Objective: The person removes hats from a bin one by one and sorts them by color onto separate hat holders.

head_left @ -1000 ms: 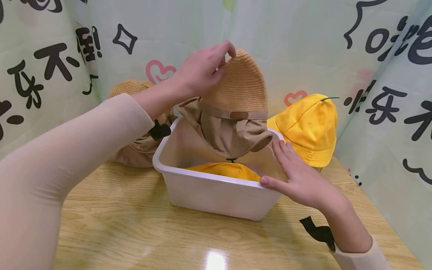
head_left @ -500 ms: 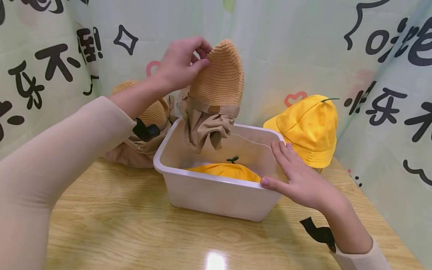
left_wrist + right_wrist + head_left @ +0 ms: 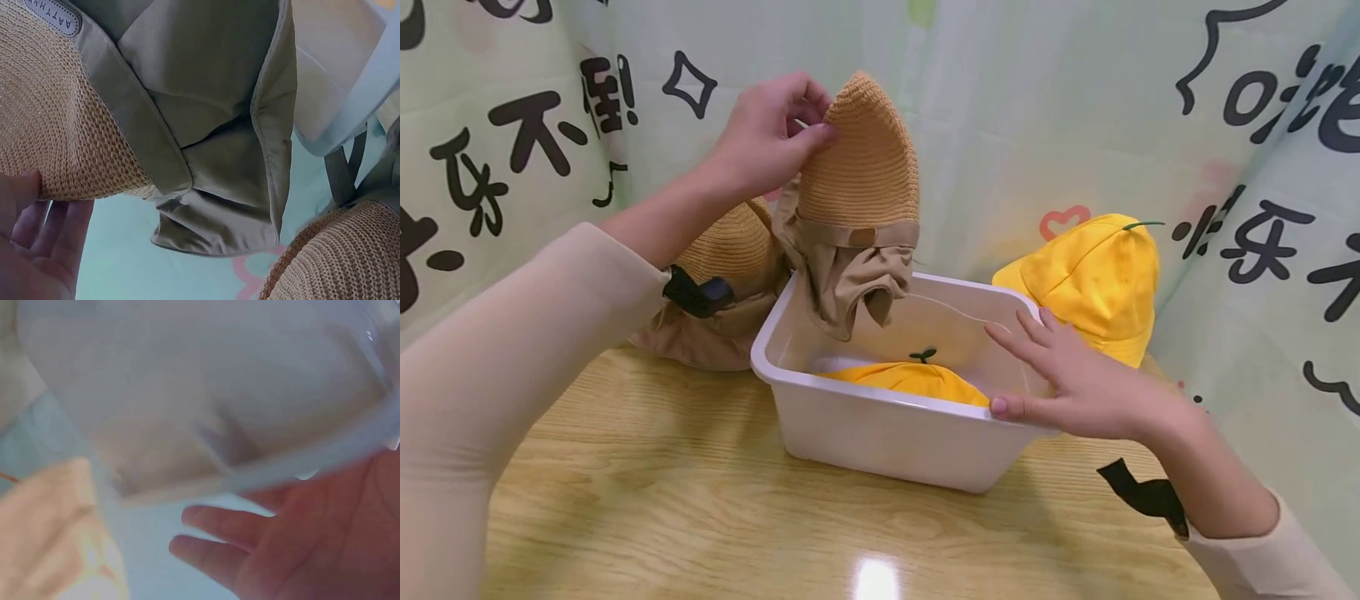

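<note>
A sun hat (image 3: 861, 179) with a tan woven crown and a brown cloth brim hangs over the left part of a white plastic tub (image 3: 887, 433). Thumb and fingers of my left hand (image 3: 775, 133) pinch its crown near the top; the left wrist view shows the woven edge (image 3: 81, 169) between them. My right hand (image 3: 1075, 379) is spread at the tub's right rim, thumb over the front corner and fingers straight. Inside the tub lies a yellow hat (image 3: 917, 381) with a green sprout on top, its lower part hidden by the front wall.
Behind my left forearm sits another woven sun hat (image 3: 730, 250), partly covered. To the tub's right stands a second yellow hat (image 3: 1093, 279) with a green stem. All rest on a wooden table (image 3: 700, 500); a printed curtain (image 3: 970, 125) closes off the back and sides.
My left hand has carried the sun hat up and to the left, uncovering more of the tub's inside. My right hand's fingers have lifted slightly from the rim.
</note>
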Demonstrator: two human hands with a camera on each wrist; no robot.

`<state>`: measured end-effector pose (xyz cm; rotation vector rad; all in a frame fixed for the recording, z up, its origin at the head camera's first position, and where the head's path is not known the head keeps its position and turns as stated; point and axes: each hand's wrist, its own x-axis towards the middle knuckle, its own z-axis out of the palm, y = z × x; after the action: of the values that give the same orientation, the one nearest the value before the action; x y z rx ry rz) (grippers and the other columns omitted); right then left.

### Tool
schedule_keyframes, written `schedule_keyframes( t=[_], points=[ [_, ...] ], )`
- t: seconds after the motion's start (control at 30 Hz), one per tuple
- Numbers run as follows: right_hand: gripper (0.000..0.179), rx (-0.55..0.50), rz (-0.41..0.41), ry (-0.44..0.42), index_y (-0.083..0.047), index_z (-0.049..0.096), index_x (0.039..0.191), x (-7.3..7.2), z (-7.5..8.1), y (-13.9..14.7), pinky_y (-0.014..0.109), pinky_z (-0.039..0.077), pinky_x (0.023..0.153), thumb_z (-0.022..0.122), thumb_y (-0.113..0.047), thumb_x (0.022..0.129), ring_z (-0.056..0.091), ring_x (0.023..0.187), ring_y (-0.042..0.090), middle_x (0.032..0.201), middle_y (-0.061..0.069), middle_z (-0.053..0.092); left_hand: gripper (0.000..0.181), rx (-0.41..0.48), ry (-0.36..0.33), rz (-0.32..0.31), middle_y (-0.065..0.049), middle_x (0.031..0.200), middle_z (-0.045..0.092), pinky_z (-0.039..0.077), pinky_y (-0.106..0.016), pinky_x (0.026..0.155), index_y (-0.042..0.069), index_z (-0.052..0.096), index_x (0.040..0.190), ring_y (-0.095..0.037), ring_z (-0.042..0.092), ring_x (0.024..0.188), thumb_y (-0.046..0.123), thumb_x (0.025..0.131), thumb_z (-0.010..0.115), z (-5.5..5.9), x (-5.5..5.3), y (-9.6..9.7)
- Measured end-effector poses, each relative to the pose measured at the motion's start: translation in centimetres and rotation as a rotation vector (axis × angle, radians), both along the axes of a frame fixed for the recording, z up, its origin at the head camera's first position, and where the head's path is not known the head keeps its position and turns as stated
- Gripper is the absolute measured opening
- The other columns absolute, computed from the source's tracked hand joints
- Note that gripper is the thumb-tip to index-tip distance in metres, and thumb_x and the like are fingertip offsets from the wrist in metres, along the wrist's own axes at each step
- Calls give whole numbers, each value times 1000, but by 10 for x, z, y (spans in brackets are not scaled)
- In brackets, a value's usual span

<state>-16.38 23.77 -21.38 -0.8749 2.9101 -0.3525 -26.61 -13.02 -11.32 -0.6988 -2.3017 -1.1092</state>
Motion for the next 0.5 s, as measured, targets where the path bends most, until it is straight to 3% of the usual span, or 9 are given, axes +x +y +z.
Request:
schedule_keyframes(
  t=[0.1,0.23,0.33,0.5],
  points=[
    [67,-44,101,88,-24,34,156,-4,21,-12,62,27,113,58,-47,98,23,150,38,164,14,24,15,50,-34,-39,-6,105,66,51,-25,75,8,56,111,-17,68,96,16,100,60,0,1,-4],
    [39,-237,167,176,-21,57,141,-16,49,-38,43,51,98,57,-28,103,61,121,22,142,3,58,12,132,-92,-122,-6,103,64,54,-25,70,9,54,109,-18,65,93,14,100,60,-1,2,-6],
    [28,-444,143,146,-16,66,129,-29,67,-59,29,56,84,57,-21,102,68,97,17,120,2,70,12,195,-149,-199,-7,103,65,56,-25,70,8,54,109,-19,63,90,12,99,60,-1,4,-5],
    [27,-728,91,36,-6,66,124,-48,84,-93,27,57,80,58,-18,101,67,89,23,104,12,70,11,276,-231,-285,-11,108,67,59,-27,72,5,54,108,-20,65,91,7,99,60,-3,9,3]
  ],
)
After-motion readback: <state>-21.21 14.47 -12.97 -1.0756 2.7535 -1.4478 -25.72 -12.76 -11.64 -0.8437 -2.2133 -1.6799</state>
